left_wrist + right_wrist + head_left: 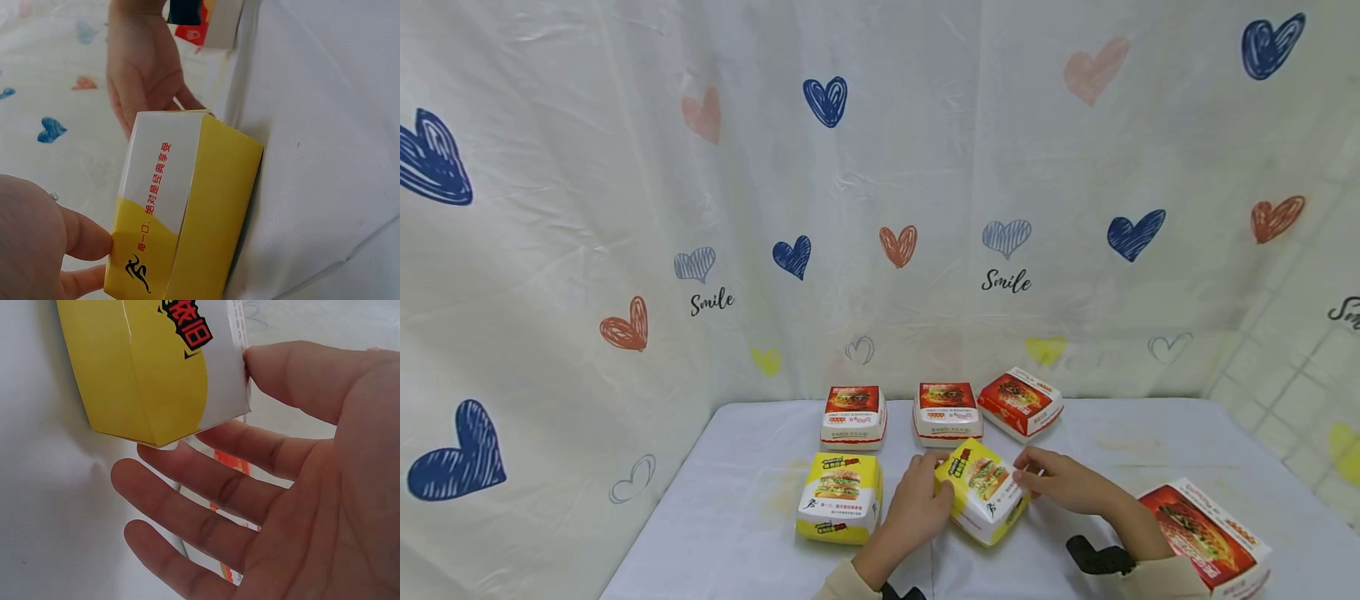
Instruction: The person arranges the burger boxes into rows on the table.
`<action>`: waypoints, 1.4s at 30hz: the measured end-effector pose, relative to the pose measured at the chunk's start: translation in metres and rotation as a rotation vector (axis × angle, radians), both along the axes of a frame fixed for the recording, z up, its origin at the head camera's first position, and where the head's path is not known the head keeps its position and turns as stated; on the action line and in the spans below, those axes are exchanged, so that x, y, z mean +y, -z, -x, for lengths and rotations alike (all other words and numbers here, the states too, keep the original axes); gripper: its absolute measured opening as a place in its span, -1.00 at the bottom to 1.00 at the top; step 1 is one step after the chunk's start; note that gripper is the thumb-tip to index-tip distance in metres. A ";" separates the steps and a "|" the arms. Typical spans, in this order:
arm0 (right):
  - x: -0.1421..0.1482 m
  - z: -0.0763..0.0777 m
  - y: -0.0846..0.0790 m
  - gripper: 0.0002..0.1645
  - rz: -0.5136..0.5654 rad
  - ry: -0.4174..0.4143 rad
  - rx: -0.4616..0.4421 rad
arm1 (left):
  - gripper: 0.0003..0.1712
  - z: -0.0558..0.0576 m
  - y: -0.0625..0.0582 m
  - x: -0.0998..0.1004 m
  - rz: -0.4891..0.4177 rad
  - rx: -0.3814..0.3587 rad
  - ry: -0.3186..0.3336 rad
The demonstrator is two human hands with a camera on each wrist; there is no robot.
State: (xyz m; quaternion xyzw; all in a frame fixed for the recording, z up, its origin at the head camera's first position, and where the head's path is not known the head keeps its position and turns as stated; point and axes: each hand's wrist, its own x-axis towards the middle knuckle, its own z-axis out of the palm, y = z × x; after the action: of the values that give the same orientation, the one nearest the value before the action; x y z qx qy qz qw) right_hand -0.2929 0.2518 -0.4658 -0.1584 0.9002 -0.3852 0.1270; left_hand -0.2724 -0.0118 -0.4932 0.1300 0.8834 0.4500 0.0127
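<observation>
A yellow-and-white burger box (983, 492) with a printed burger on its lid sits turned at an angle on the white cloth, between both hands. My left hand (917, 500) holds its left side; in the left wrist view the thumb touches the box's (187, 206) edge. At the right corner, my right hand (1067, 482) pinches it. The right wrist view shows the thumb on the upper edge of the box (144, 375) and the other fingers spread below its end. Left of the left hand stands a second yellow burger box (838, 498), squared to the front.
Behind are two upright-facing red-and-white burger boxes (853, 417) and a third red box (1021, 404), turned askew beside them. Another red box (1206, 533) lies at the right front, partly behind the right forearm. A heart-printed curtain (865, 183) hangs behind the table (715, 500).
</observation>
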 end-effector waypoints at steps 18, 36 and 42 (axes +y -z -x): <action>-0.001 -0.001 0.000 -0.59 -0.014 -0.024 -0.056 | -0.72 -0.001 0.008 0.009 0.028 0.133 -0.195; -0.007 -0.003 -0.005 -0.33 -0.019 -0.049 -0.046 | -0.56 -0.001 0.004 0.006 0.028 0.084 -0.143; -0.005 -0.002 -0.003 -0.34 0.004 -0.038 -0.059 | -0.54 -0.001 0.002 0.006 0.050 0.072 -0.125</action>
State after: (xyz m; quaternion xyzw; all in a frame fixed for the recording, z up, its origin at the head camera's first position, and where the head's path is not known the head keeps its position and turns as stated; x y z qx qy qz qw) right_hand -0.2912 0.2466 -0.4630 -0.1645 0.8920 -0.3891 0.1606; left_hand -0.2717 -0.0061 -0.4953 0.0903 0.9006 0.4228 -0.0438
